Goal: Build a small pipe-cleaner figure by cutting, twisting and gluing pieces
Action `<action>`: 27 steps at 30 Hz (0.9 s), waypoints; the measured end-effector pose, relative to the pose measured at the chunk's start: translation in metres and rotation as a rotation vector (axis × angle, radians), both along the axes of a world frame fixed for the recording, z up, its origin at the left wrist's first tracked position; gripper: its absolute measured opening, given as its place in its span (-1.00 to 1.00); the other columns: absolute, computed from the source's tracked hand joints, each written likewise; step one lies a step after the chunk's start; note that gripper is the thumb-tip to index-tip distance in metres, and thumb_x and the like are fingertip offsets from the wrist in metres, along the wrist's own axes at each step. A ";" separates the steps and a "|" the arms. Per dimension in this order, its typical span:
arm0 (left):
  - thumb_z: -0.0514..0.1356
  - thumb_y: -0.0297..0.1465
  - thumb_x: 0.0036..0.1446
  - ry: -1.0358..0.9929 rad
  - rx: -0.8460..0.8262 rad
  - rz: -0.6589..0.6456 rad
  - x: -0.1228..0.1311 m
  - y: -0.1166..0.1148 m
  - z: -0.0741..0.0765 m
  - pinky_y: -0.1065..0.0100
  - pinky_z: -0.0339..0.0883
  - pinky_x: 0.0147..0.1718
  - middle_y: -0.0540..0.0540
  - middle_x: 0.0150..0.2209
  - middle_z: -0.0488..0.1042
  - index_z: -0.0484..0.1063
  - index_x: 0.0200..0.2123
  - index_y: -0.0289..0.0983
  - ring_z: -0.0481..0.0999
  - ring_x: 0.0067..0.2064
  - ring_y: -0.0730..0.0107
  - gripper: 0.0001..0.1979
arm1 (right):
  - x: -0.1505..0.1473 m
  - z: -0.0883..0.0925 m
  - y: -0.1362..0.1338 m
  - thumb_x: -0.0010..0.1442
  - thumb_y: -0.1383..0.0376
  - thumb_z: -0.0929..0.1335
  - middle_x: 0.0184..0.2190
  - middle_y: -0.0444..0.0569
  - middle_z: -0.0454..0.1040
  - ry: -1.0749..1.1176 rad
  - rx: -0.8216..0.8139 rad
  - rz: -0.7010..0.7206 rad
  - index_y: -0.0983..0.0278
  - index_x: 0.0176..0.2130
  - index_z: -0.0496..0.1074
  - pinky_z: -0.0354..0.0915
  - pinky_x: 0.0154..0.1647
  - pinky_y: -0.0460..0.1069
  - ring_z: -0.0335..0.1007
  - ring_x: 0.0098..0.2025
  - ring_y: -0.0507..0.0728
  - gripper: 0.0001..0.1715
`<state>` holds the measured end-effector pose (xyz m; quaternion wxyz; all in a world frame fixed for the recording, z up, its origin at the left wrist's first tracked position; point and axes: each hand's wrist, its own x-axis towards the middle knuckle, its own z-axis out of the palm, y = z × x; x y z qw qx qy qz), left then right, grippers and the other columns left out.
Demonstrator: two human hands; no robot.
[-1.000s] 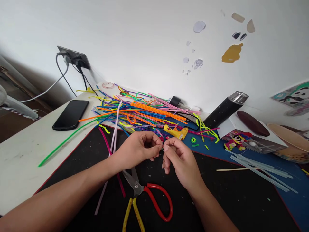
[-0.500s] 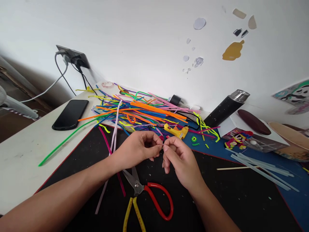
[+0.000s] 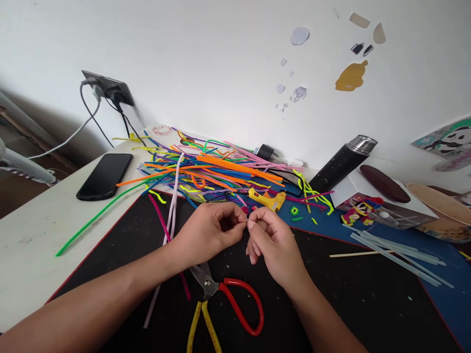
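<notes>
My left hand point(image 3: 217, 228) and my right hand point(image 3: 270, 240) meet fingertip to fingertip above the black mat point(image 3: 312, 274). Thumb and forefinger of each are pinched together. Whatever lies between them is tiny and mostly hidden, too small to name. Below my left hand rest scissors point(image 3: 208, 284) with one red handle and a yellow-wrapped one, blades spread. White pipe cleaners point(image 3: 174, 196) and a magenta pipe cleaner point(image 3: 159, 215) pass under my left wrist. Just beyond my fingers lies a yellow hot glue gun point(image 3: 267, 198).
A heap of coloured pipe cleaners point(image 3: 221, 169) spreads along the wall. A phone point(image 3: 105, 176) lies at left. To the right are a black thermos point(image 3: 340, 164), a small colourful figure point(image 3: 360, 212), glue sticks point(image 3: 397, 255) and a thin wooden stick point(image 3: 358, 254).
Both hands keep their pinch at nearly the same spot, with only slight finger movement. The whole view has shifted a little.
</notes>
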<state>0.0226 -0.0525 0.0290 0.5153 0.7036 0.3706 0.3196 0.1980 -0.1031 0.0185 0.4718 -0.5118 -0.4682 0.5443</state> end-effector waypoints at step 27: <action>0.39 -0.28 0.12 -0.184 -0.349 -0.020 0.001 0.007 0.002 0.45 0.42 -0.44 0.04 -0.49 0.51 0.51 -0.32 -0.31 0.47 -0.49 0.49 -0.78 | 0.005 0.000 0.002 0.38 0.03 0.44 -0.68 -0.33 0.36 0.037 0.000 0.029 0.21 -0.22 0.41 0.30 -0.57 -0.11 0.28 -0.71 -0.03 -0.68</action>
